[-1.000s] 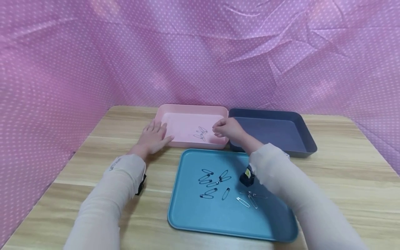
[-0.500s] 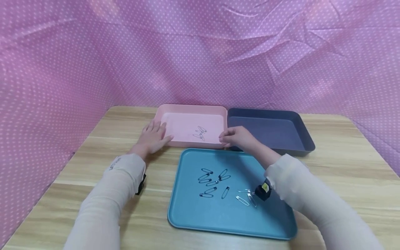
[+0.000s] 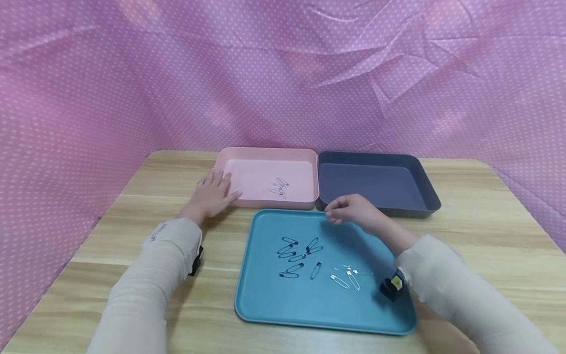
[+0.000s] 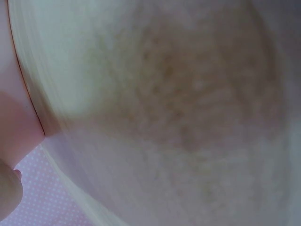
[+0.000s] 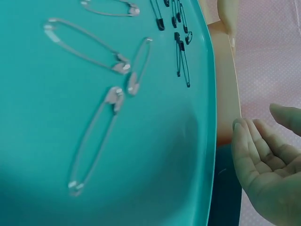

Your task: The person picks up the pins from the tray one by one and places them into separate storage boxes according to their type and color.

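Over the teal tray [image 3: 265,314] — slim silver safety pins [image 3: 347,278] — right hand [image 3: 353,211] seemingly loose, empty.

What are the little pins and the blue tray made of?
The silver safety pins look like thin bent metal wire: they glint, with small shiny caps. The dark safety pins seem to be the same wire, painted or coated black. The blue tray looks like smooth matte plastic, one even colour with rounded moulded edges.

On the bench [image 3: 486,221], the near tray [image 3: 265,314] holds scattered safety pins [image 3: 300,258]. At its 11 o'clock sits a second tray [image 3: 265,153] holding pins; at 1 o'clock, a third tray [image 3: 424,191].
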Demonstrator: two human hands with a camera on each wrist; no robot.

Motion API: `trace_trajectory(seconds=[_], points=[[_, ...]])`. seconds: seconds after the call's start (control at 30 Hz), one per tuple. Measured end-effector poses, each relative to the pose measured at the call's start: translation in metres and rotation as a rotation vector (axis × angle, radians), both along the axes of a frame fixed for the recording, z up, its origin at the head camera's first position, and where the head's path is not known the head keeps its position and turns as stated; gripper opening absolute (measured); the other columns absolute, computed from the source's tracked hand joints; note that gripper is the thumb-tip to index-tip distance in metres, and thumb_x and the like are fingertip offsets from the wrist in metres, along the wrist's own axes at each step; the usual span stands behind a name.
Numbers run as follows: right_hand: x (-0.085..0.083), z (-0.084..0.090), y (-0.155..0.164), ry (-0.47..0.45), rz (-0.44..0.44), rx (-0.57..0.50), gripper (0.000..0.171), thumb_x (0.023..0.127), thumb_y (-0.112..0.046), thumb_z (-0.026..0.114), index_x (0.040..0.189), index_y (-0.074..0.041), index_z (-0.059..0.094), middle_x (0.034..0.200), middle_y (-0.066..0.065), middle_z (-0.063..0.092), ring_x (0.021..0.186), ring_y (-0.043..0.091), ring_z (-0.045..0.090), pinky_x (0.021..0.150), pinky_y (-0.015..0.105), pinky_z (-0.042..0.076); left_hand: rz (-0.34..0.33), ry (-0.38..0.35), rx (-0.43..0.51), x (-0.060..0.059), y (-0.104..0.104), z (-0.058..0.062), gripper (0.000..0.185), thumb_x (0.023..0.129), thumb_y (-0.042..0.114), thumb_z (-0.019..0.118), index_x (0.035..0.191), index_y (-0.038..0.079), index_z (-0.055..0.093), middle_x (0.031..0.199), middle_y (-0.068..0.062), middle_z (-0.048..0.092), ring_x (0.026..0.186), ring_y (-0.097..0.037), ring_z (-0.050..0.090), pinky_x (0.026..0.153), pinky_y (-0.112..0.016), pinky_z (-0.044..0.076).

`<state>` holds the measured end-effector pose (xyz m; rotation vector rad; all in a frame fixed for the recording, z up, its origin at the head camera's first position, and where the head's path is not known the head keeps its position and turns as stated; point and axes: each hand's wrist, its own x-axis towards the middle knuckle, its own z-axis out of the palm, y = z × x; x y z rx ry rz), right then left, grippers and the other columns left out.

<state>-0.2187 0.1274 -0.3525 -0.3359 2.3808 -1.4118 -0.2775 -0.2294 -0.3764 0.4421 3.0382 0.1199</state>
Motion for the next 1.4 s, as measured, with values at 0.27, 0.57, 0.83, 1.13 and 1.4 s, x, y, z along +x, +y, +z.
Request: trace_trajectory(seconds=[0.27,0.57,0.83,1.13,1.4], points=[[0.017,-0.005,0.016,-0.037,0.042,0.019,0.029,0.081,-0.015,0.058,0.102,0.005,0.058,0.09,0.013,0.062,0.08,0.024,0.059,0.08,0.039,0.043,0.007,-0.022,0.012,0.001,0.0,0.001,0.077,0.086,0.058,0.019,0.138,0.001,0.008,0.141,-0.022,0.002,0.126,-0.037,-0.007,0.1,-0.049,-0.002],[0.036,-0.012,0.032,-0.062,0.119,-0.002,0.024,0.08,-0.01,0.059,0.096,0.007,0.059,0.083,0.013,0.062,0.072,0.022,0.057,0.067,0.033,0.048,0.003,-0.013,0.027,0.001,0.001,0.0,0.074,0.088,0.054,0.023,0.138,0.001,0.009,0.14,-0.023,0.004,0.126,-0.038,-0.006,0.1,-0.05,-0.001],[0.049,-0.015,0.045,-0.052,0.169,0.024,0.024,0.08,-0.012,0.059,0.095,0.006,0.061,0.08,0.01,0.062,0.07,0.02,0.056,0.066,0.031,0.048,0.001,-0.01,0.031,0.001,0.001,0.002,0.072,0.089,0.051,0.026,0.137,0.0,0.01,0.14,-0.024,0.005,0.126,-0.039,-0.005,0.1,-0.05,0.001],[0.061,-0.016,0.058,-0.063,0.138,0.085,0.024,0.08,-0.016,0.059,0.096,0.001,0.063,0.084,0.007,0.063,0.075,0.018,0.056,0.067,0.03,0.047,0.004,-0.018,0.041,0.001,0.001,0.003,0.073,0.088,0.052,0.026,0.137,0.0,0.01,0.14,-0.024,0.005,0.126,-0.038,-0.005,0.1,-0.05,0.0],[0.068,-0.018,0.058,-0.044,0.118,0.121,0.019,0.076,-0.011,0.063,0.091,0.001,0.064,0.086,0.007,0.063,0.073,0.016,0.054,0.063,0.029,0.047,0.005,-0.022,0.046,0.002,0.001,0.004,0.074,0.088,0.053,0.024,0.137,0.001,0.009,0.14,-0.024,0.004,0.126,-0.038,-0.005,0.1,-0.05,0.0]])
